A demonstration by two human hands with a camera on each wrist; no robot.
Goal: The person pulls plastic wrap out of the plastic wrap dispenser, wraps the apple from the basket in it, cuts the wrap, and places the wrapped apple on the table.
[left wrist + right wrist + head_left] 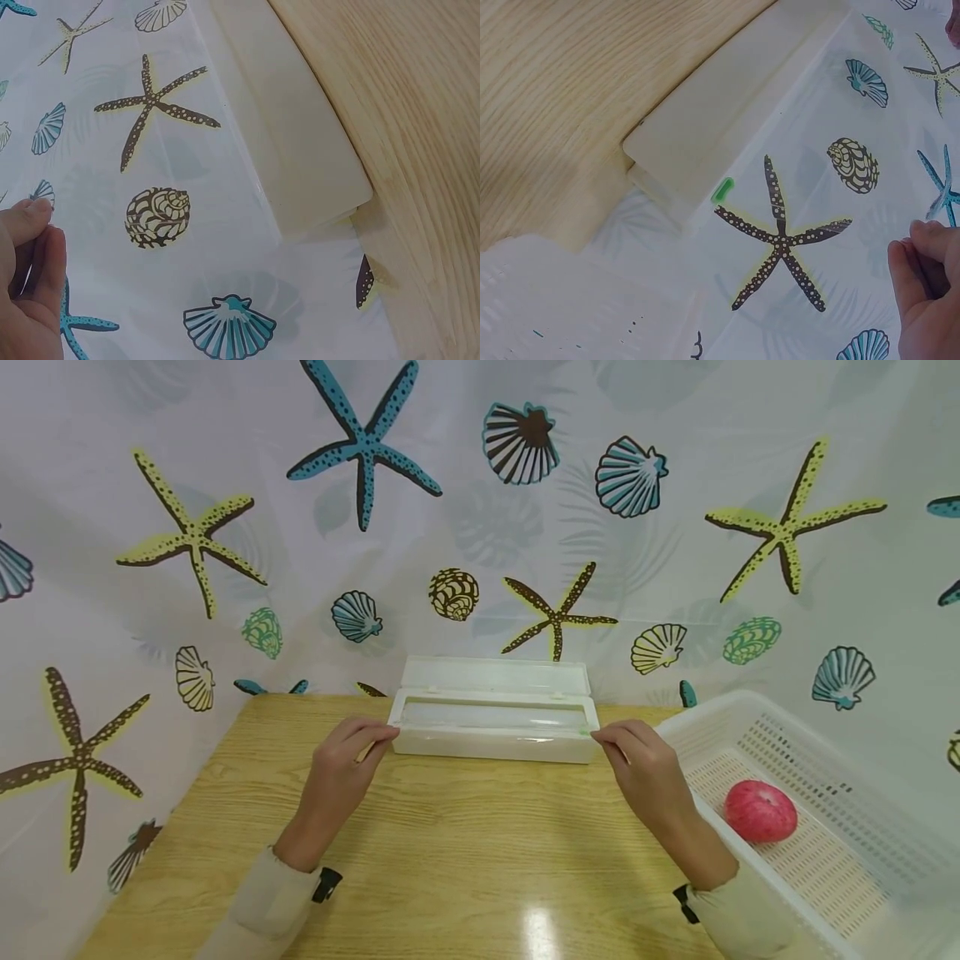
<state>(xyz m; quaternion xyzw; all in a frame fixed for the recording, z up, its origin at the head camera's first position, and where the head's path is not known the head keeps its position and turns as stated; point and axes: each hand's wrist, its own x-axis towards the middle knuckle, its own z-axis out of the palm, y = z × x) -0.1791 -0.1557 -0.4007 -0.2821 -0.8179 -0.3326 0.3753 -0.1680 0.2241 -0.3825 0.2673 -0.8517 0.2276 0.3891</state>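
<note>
Rather indistinct contents [491, 715] in white box [487, 747]

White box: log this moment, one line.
white box: lid up; left hand: pinching by left end; right hand: pinching by right end; grasp: unclear; red item: in basket

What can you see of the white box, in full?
The white box looks like smooth plastic, long and narrow. It lies crosswise at the back of the table, its matching lid tilted open behind. The opening shows a pale, shiny inside. A small green piece sits near its right front corner. The left hand and right hand are near its front ends; contact is unclear.
</note>
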